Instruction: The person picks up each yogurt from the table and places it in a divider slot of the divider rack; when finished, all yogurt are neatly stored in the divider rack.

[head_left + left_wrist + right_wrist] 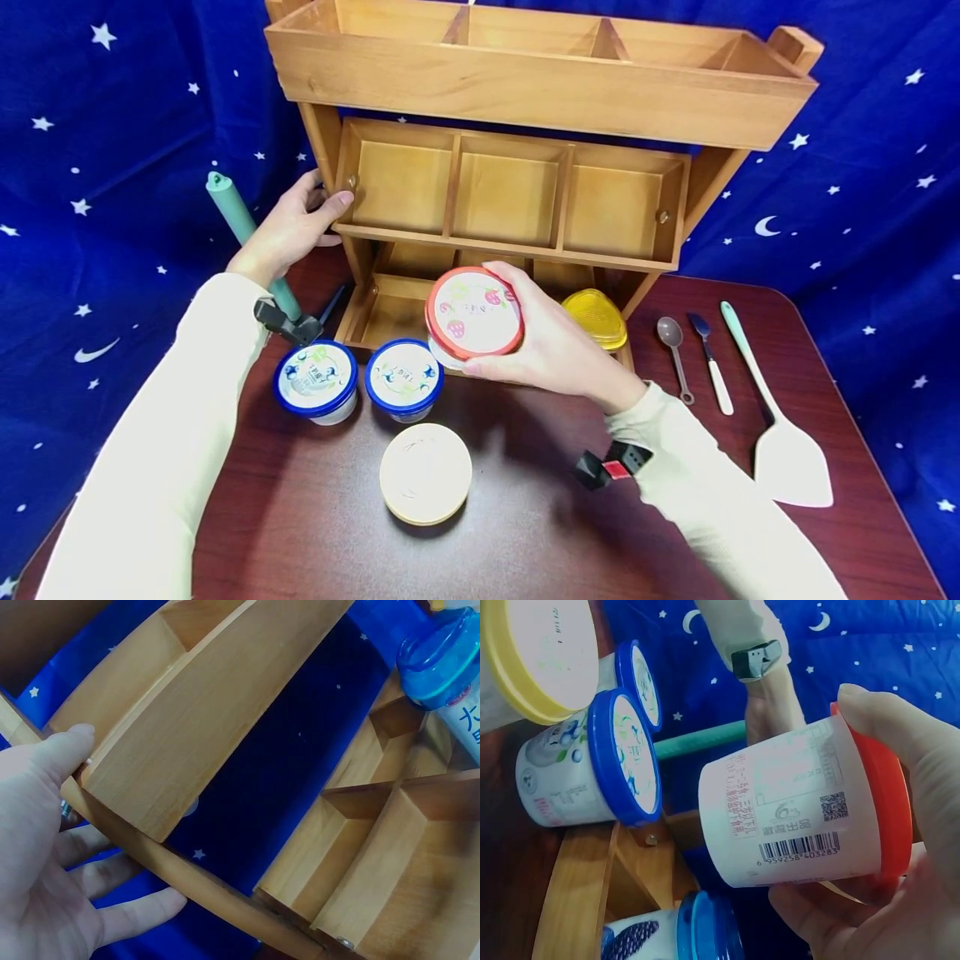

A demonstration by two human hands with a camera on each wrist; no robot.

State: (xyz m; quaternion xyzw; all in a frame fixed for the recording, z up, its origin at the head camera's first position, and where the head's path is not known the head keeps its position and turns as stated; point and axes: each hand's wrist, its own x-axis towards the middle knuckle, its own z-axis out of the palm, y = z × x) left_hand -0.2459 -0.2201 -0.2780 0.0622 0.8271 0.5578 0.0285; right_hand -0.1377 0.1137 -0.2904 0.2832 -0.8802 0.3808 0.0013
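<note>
My right hand [555,342] grips a white tub with a red strawberry-printed lid [476,312] in front of the rack's lower tray. In the right wrist view the tub [795,810] lies on its side, barcode showing, with thumb and fingers about the lid end. At the rack's left side is my left hand [288,225], its thumb over the end of the wooden rack's [540,92] middle tray. The left wrist view has that hand's [37,855] other fingers behind the side post. Two blue-lidded tubs [315,375] [405,377] and a pale-yellow-lidded tub [426,475] stand on the table.
A yellow-lidded container [595,318] sits at the lower tray's right. A spoon [671,333], a white-handled knife [712,367] and a white spatula [792,458] lie at right. A teal rod [232,208] rises behind my left arm. A blue-capped container [705,930] shows in the right wrist view.
</note>
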